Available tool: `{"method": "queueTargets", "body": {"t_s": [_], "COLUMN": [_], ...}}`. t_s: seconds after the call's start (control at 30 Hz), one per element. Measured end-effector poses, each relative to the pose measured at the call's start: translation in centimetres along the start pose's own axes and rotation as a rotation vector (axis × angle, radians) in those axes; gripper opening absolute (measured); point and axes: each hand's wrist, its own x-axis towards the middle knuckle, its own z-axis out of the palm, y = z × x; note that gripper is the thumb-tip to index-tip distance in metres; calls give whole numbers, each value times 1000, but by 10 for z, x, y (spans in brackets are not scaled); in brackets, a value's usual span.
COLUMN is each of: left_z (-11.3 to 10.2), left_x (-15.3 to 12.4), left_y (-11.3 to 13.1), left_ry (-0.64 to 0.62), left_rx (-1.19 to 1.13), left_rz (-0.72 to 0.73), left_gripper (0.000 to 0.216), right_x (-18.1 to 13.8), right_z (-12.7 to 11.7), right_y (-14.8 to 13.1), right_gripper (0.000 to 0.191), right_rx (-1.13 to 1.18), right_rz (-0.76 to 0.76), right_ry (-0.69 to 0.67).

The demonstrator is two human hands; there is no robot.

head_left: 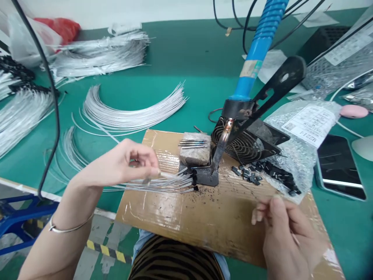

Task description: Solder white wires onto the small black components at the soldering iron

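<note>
My left hand [129, 165] is pinched at the fingertips on a thin white wire, above a row of white wires [170, 184] that lie side by side. Small black connectors [194, 179] sit at the right ends of those wires, beside a dark metal plate [208, 177]. A soldering iron [223, 142] with a blue hose stands over the plate, tip pointing down. My right hand [287, 233] is closed, thumb against fingers, near the front right of the cardboard [221, 221]; what it holds, if anything, is too small to make out. Loose black connector pieces [247, 174] lie beyond it.
A wrapped block [195, 151] carries several thin rods. Behind the iron stands a fan [241, 142]. A curved bundle of white wires [128, 114] lies on the green table [186, 70]. A phone [340, 167] and a labelled plastic bag [305, 120] are at the right.
</note>
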Motion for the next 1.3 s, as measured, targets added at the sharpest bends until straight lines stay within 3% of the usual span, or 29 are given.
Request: {"method": "queueTargets", "body": {"t_s": [0.07, 0.13, 0.23, 0.27, 0.43, 0.57, 0.8, 0.93, 1.1, 1.3], "left_z": [8, 21, 41, 46, 56, 63, 68, 70, 86, 112], "left_x": [-6, -8, -10, -10, -16, -18, -16, -18, -23, -17], "left_y": [-1, -3, -4, -4, -1, 3, 6, 5, 13, 21], "left_ry": [-148, -156, -135, -130, -68, 1, -58, -94, -68, -24], "left_rx": [-119, -196, -261, -269, -301, -313, -312, -272, -76, -115], "left_rz": [-13, -29, -63, -74, -113, -126, -149, -176, -139, -59], "left_gripper": [17, 16, 16, 16, 17, 20, 20, 23, 20, 21], "right_x": [-11, -23, -34, -36, -37, -41, -42, -38, -36, -40], "right_z": [3, 10, 23, 27, 35, 38, 42, 40, 39, 40], "right_y": [-4, -14, -30, -33, -34, -28, -26, -26, -30, -37], "right_gripper": [30, 22, 20, 19, 24, 23, 25, 23, 25, 25], "right_rx": [27, 70, 100, 91, 118, 172, 259, 218, 113, -19], "right_rz": [-1, 21, 103, 102, 83, 179, 341, 262, 45, -116], "right_ry": [-175, -437, -673, -693, -662, -676, -680, -683, -700, -595]}}
